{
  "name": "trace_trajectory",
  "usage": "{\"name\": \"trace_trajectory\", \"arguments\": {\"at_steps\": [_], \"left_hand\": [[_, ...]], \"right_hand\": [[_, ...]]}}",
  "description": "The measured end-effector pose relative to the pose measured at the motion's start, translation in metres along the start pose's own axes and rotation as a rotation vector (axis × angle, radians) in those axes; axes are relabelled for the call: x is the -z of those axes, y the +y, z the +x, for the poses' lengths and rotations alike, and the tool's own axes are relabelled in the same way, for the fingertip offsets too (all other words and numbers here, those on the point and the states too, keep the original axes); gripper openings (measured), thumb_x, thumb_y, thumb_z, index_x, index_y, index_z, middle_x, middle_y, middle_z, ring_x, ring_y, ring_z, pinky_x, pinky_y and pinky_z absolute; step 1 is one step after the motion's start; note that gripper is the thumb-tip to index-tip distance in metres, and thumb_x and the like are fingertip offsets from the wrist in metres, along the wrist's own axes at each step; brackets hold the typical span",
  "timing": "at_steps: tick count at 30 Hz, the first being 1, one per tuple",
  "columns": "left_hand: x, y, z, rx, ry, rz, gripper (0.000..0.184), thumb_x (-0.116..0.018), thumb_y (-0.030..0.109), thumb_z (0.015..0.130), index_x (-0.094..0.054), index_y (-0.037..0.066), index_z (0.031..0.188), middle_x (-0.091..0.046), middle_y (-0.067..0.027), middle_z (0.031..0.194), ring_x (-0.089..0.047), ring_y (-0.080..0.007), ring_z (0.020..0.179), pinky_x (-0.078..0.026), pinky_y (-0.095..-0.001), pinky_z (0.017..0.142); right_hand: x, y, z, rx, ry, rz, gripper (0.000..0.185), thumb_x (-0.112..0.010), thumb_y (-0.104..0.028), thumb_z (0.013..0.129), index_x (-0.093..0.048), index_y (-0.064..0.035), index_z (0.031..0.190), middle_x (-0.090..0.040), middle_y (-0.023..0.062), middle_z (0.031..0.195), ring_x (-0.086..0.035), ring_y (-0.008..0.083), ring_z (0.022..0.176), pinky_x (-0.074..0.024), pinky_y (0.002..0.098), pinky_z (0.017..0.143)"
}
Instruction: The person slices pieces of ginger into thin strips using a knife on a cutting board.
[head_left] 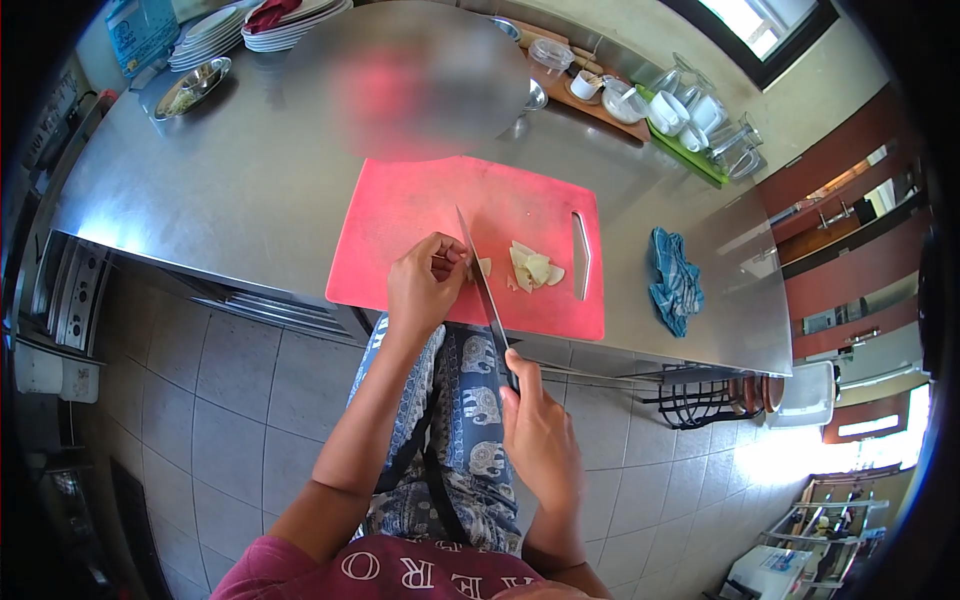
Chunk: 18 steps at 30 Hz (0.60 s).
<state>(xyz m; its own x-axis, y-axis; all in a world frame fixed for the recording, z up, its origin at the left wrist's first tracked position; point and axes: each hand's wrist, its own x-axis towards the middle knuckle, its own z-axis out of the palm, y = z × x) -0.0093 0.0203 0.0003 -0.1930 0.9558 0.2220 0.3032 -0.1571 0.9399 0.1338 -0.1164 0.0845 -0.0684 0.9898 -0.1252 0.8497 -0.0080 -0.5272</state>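
Observation:
My right hand is wrapped round the black handle of a kitchen knife. The blade points away from me over a red cutting board. Just left of the blade is my left hand, its fingers curled and pinched close to the steel. Whatever sits under those fingertips is hidden. One small pale slice lies against the right side of the blade. Further right, a small heap of pale cream slices rests near the board's handle slot; I cannot tell what food they are.
The board lies on a steel counter. A crumpled blue cloth is to its right. Stacked plates and a metal dish stand at the back left. Cups and glass jugs sit on a green tray at the back right.

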Motion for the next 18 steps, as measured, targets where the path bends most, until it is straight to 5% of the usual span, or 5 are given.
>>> {"name": "trace_trajectory", "arguments": {"at_steps": [10,11,14,17,18], "left_hand": [[0.0,-0.001,-0.002,-0.029,-0.026,-0.038,0.014,-0.067,0.004,0.083,-0.069,0.0,0.096,-0.069,-0.0068,0.082,-0.069,-0.0118,0.072,-0.057,-0.0252,0.064],[0.0,-0.004,-0.002,-0.043,-0.016,-0.025,0.015,-0.067,0.004,0.083,-0.069,0.0,0.097,-0.069,-0.007,0.083,-0.069,-0.0121,0.073,-0.057,-0.0254,0.064],[0.0,-0.005,-0.002,-0.056,-0.002,0.035,0.017,-0.065,0.002,0.081,-0.069,0.0,0.098,-0.069,-0.0076,0.086,-0.069,-0.0135,0.074,-0.057,-0.0256,0.066],[-0.002,-0.007,-0.003,-0.087,0.032,0.067,0.019,-0.068,0.005,0.079,-0.069,0.002,0.098,-0.068,-0.0097,0.088,-0.069,-0.0171,0.073,-0.057,-0.0274,0.067],[-0.003,-0.007,-0.003,-0.103,0.047,0.071,0.02,-0.07,0.007,0.078,-0.069,0.002,0.097,-0.067,-0.0107,0.089,-0.069,-0.0186,0.072,-0.057,-0.0282,0.067]], "right_hand": [[0.004,0.025,0.003,-0.04,0.128,0.198,0.034,-0.05,-0.013,0.097,-0.043,-0.01,0.13,-0.065,0.0269,0.101,-0.062,0.0459,0.09,-0.0486,0.0514,0.068],[-0.004,0.033,0.004,0.061,0.224,0.185,0.032,-0.05,-0.011,0.098,-0.047,-0.0098,0.13,-0.052,0.0116,0.061,-0.056,0.0223,0.052,-0.0448,0.0354,0.054],[-0.006,0.027,0.0,0.052,0.218,0.273,0.033,-0.05,-0.012,0.098,-0.048,-0.0093,0.131,-0.053,0.0111,0.062,-0.056,0.0216,0.053,-0.0451,0.0355,0.054],[-0.005,0.022,0.0,0.003,0.119,0.305,0.034,-0.05,-0.014,0.098,-0.044,-0.0099,0.131,-0.065,0.025,0.095,-0.063,0.0446,0.086,-0.0482,0.048,0.066],[-0.005,0.02,-0.001,-0.01,0.117,0.304,0.034,-0.05,-0.014,0.098,-0.044,-0.0098,0.131,-0.065,0.0247,0.095,-0.063,0.0444,0.086,-0.0482,0.0478,0.066]]}}
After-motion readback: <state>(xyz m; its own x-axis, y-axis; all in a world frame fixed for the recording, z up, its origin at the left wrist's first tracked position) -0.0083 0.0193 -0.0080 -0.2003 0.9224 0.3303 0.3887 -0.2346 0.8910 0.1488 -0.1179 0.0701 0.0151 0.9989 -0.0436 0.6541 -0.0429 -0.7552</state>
